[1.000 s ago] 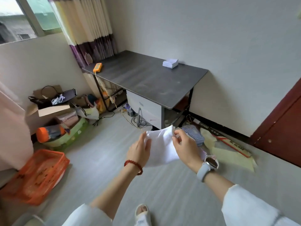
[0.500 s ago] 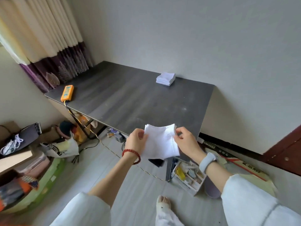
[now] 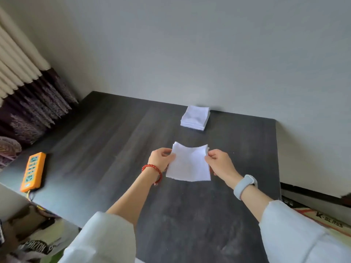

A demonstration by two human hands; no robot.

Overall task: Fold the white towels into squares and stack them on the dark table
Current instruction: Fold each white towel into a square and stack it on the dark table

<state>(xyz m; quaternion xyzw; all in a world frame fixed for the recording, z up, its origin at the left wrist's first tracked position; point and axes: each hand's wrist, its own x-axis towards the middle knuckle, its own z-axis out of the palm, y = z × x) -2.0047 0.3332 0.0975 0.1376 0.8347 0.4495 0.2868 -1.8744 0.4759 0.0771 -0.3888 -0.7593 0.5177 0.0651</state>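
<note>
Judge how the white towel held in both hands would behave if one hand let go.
The towel would probably flop: its top edge already sags between the left hand and right hand. It looks thin and light, pinched only by fingertips. It shouldn't roll or break.

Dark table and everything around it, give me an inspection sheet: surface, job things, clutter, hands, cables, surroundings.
Surface: dark table, wood-grain top, standing against the wall.
Job's things: white towel, folded to roughly a square, held above the table; stack of folded towels at the far edge by the wall.
Clutter: orange power strip near the table's left edge.
Hands: left hand pinches the towel's left edge; right hand pinches its right edge.
Cables: power strip's cord drops off the table edge.
Surroundings: curtain at left; bags and a box on the floor.
</note>
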